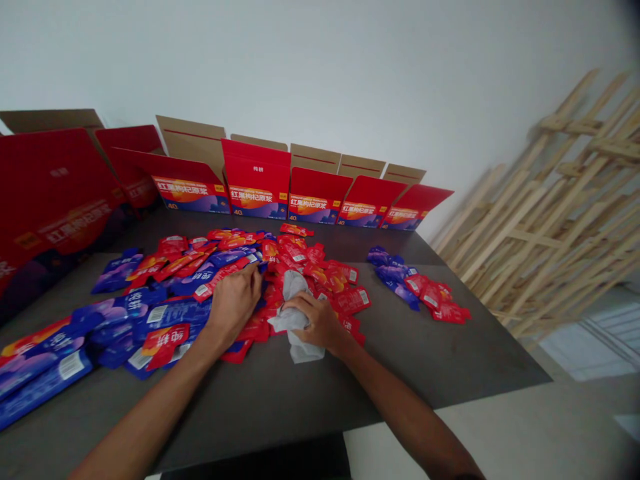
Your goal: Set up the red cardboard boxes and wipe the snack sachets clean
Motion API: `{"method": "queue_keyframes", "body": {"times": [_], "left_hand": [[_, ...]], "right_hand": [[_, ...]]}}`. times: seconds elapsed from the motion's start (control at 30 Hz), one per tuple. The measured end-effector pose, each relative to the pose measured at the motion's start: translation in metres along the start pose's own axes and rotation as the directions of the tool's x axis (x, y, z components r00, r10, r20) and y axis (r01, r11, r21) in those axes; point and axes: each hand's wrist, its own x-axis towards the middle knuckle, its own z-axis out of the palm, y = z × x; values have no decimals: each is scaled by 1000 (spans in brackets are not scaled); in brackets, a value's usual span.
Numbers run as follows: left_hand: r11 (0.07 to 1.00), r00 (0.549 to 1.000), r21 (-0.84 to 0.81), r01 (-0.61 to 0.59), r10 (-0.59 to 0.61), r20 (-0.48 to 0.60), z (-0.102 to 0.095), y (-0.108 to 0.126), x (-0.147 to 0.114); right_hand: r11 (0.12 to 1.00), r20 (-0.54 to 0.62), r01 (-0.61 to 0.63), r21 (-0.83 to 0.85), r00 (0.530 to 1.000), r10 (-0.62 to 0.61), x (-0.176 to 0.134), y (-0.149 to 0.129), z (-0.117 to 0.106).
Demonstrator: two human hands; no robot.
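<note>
My right hand [314, 320] is closed around a crumpled white cloth [300, 353], which looks thin, perhaps a wipe; part of it sticks up above the fingers. My left hand [235, 297] is pinched over the pile, with a blue pouch [263, 267] showing at its fingertips and mostly covered by them. Red pouches [350, 300] with spouts lie heaped around both hands. More blue pouches [173, 317] are spread to the left of my left hand, a few red ones on top of them.
Open red printed cartons [257, 180] stand in a row along the wall, with a larger red carton [50, 193] at the left. A small group of blue and red pouches [435, 300] lies on the right of the dark table [400, 373]. Wooden slatted frames [545, 220] lean beyond its right edge.
</note>
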Motion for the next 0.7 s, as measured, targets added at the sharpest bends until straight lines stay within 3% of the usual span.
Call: {"method": "queue_keyframes", "body": {"times": [0.17, 0.27, 0.33, 0.4, 0.5, 0.6, 0.7], "left_hand": [[961, 981, -276, -6, -48, -187, -11, -8, -7], [822, 963, -569, -13, -144, -229, -9, -2, -14], [613, 969, -790, 19, -206, -136, -1, 9, -20], [322, 980, -940, 112, -190, 51, 11, 22, -27], [-41, 960, -961, 273, -60, 275, 27, 39, -36], [-272, 931, -891, 364, 91, 353, 34, 46, -42], [-386, 908, -822, 419, 195, 371, 34, 45, -44]], "right_hand": [[999, -135, 4, 44, 991, 2, -2, 5, 5], [996, -287, 11, 86, 958, 14, -2, 9, 6], [995, -405, 9, 95, 914, 30, -2, 11, 6], [997, -496, 4, 77, 867, 34, -1, 12, 5], [999, -547, 21, 46, 837, 8, 1, 12, 2], [998, -517, 47, 45, 856, -17, 1, 12, 0], [999, -417, 44, 13, 908, -35, 0, 11, -3]]}}
